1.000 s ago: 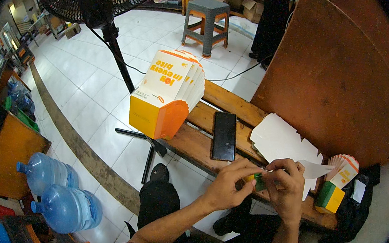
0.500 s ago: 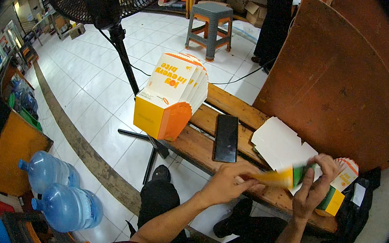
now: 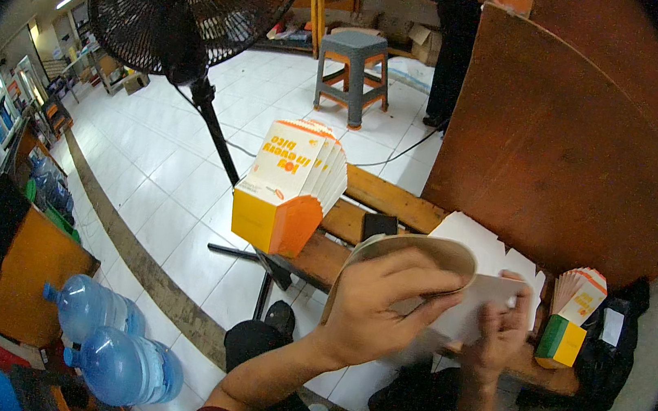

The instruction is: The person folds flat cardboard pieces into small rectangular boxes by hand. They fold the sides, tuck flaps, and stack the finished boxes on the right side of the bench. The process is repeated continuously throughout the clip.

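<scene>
In front of me, above the wooden bench, both hands grip a thin cardboard carton point(image 3: 422, 247), bent into a curve with its plain pale side showing. My left hand point(image 3: 390, 307) pinches it between thumb and fingers. At the other end, my right hand point(image 3: 501, 329), slightly blurred, is closed on a flat white panel; whether this is one piece with the curved part, I cannot tell. White flat carton blanks point(image 3: 470, 225) lie on the bench behind my hands. To the right sits a small nested stack of yellow and green cartons point(image 3: 567, 341).
A tall nested stack of yellow and orange cartons point(image 3: 258, 217) stands at the bench's point(image 3: 388, 192) left end. A black phone point(image 3: 378, 226) is partly covered. Around are a standing fan point(image 3: 192, 16), a stool point(image 3: 354, 69), a brown board point(image 3: 566, 144), water jugs point(image 3: 124, 369) and a person's dark clothing point(image 3: 452, 56).
The yellow and green carton between my hands has turned so its pale side shows and it bends. My left hand has risen with it, partly covering the phone. The view has shifted slightly.
</scene>
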Demonstrator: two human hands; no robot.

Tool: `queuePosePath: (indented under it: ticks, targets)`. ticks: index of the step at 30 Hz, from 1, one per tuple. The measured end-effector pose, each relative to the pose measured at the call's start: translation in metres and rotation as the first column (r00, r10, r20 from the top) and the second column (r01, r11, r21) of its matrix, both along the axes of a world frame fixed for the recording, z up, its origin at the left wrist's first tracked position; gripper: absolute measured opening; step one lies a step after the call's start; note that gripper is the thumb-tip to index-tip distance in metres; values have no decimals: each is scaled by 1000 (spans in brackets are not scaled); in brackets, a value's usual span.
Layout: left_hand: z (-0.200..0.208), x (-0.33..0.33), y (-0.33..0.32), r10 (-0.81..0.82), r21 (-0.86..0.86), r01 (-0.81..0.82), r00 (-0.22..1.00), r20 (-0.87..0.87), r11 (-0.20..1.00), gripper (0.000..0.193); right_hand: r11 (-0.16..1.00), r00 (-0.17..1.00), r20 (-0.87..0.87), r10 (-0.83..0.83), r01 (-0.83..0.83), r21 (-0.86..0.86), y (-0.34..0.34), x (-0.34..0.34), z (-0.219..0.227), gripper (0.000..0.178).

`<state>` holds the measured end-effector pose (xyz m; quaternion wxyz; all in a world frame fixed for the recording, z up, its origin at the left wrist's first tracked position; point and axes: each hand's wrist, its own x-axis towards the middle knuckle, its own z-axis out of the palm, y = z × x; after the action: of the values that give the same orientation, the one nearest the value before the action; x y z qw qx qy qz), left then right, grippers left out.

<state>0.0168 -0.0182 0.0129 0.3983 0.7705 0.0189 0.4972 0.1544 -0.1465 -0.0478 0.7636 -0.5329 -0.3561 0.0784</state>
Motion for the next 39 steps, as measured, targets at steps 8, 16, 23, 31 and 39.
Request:
queuePosePath:
  ticks: [8, 16, 23, 31, 39]
  targets:
    - [-72, 21, 11, 226, -95, -236, 969, -101, 967, 14, 941, 998, 21, -55, 59, -332, 18, 3, -35, 19]
    - [-84, 15, 23, 97, -196, -143, 969, -228, 970, 17, 852, 967, -232, 104, -207, -480, 26, 28, -7, 16]
    - [-86, 22, 30, 102, -312, -153, 979, -174, 938, 19, 798, 973, -122, 194, -229, -557, 40, 25, -5, 13]
    - [-102, 43, 17, 14, -328, -85, 976, -216, 941, 19, 857, 986, -165, -3, -82, -509, 25, 17, -14, 17]
    - [-100, 45, 14, 27, -338, -113, 968, -248, 934, 22, 913, 998, -59, -27, 1, -408, 36, 10, -17, 13]
